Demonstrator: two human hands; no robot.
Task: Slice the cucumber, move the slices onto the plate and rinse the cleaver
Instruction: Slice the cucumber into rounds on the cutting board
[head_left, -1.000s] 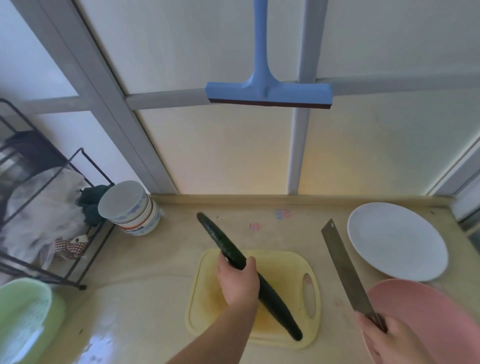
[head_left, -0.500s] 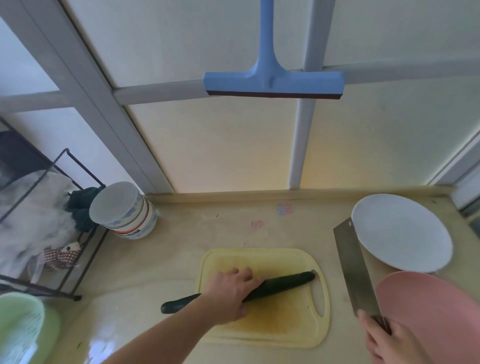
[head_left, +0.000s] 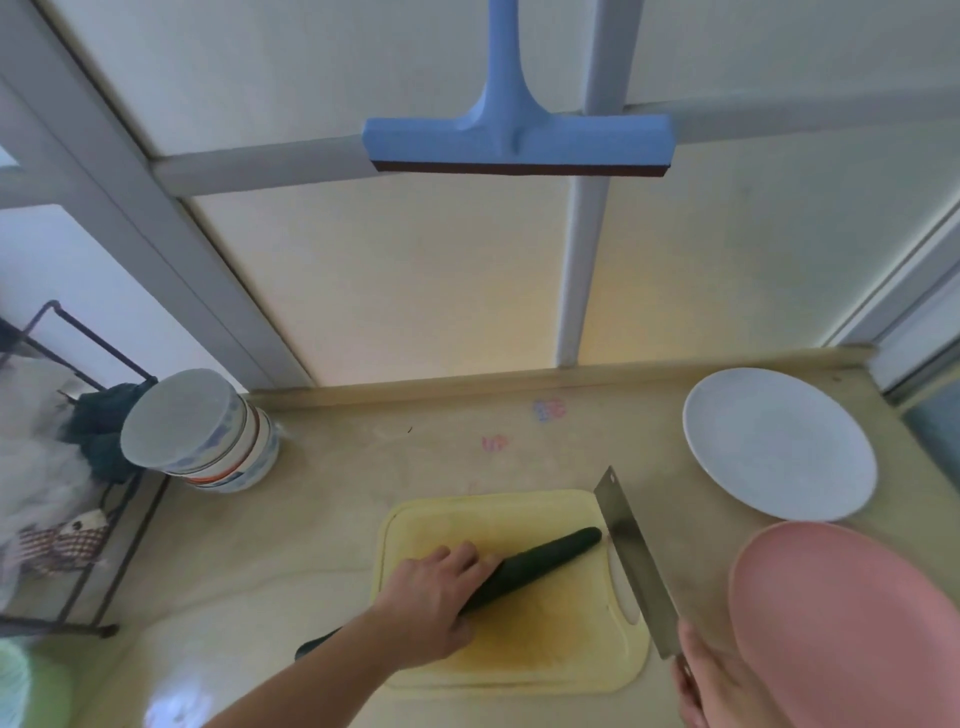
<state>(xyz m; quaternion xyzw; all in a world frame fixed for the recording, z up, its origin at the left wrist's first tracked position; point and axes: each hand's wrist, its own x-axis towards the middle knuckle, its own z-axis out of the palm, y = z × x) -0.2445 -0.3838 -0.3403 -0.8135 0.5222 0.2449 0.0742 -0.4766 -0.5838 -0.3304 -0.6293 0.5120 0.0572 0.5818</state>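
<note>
Yellow plastic lay right under you: the cutting board (head_left: 511, 592) sat flat on the pale counter (head_left: 332, 478), with its handle slot towards your right. Your left hand (head_left: 434, 605) pressed down on the cucumber (head_left: 530, 564), fingers curled over its top and pinning it to the board. The cucumber was whole and lay on a slant, its far tip pointing towards the cleaver and its near end sticking out past the board's left edge onto the counter.

Your right hand (head_left: 698, 680), at the bottom edge of the view, gripped the cleaver (head_left: 631, 553) by its handle, fingers wrapped around it. The blade ran away from you along the right side of the board, just beside the cucumber's far tip; you could not tell from this angle whether the steel touched it. Just right of that hand sat a pink bowl (head_left: 841, 623), cut off by the frame.

Farther back on the right, the white plate (head_left: 779, 441) rested on the counter with nothing on it, well apart from the board. On the left stood a stack of bowls (head_left: 208, 431), tilted against a black wire rack (head_left: 78, 467) that held cloths. A green basin (head_left: 26, 686) showed in the near left corner.

Beyond the counter rose a frosted window with pale frames, and a blue squeegee (head_left: 519, 135) hung in front of it.
</note>
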